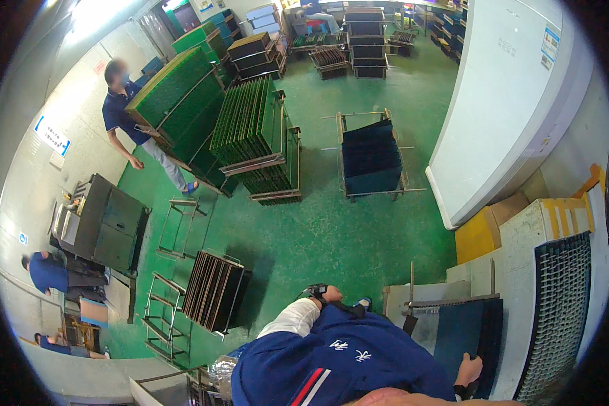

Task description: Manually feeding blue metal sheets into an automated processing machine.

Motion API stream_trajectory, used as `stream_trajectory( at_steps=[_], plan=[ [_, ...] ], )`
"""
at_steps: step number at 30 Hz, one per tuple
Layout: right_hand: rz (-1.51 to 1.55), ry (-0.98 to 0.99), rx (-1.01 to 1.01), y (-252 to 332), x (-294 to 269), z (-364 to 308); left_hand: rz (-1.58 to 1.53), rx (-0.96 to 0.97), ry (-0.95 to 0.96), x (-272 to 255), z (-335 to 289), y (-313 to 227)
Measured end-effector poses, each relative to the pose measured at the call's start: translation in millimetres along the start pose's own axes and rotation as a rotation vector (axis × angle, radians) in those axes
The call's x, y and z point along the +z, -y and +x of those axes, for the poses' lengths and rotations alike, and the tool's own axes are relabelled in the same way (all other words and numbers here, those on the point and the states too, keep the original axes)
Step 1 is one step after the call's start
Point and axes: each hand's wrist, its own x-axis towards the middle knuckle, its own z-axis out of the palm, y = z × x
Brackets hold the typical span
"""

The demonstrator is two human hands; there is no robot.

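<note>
My right hand [470, 370] is at the lower right, its fingers curled at the edge of a dark blue flat panel [459, 335]. That panel sits upright beside another dark one in a metal rack [413, 304] close to my right side. In front of my body, my left hand [331, 294] hangs near the waist with a dark band at the wrist. Its fingers are too small and turned away to make out, and no object shows in it.
Left of me stands a rack of dark panels [213, 291], beside bare metal frames [164, 318]. Ahead are racks of green panels [250, 128] and dark blue panels [372, 159]. A large white cabinet [501, 101] and ribbed panel [555, 311] flank the right. One person [125, 108] stands far left.
</note>
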Motion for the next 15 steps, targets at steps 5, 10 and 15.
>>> stream_trajectory(
  at_steps=[5, 10, 15],
  plan=[
    [-0.003, -0.018, 0.009, 2, -7, -5, 0.085, 0.261, 0.050, -9, -4, -6],
    [-0.022, 0.009, 0.015, 2, -5, -3, 0.149, 0.043, 0.021, -4, 1, -7],
    [-0.023, 0.007, 0.025, 1, -3, -4, 0.049, 0.014, 0.107, -3, 6, -2]
  ],
)
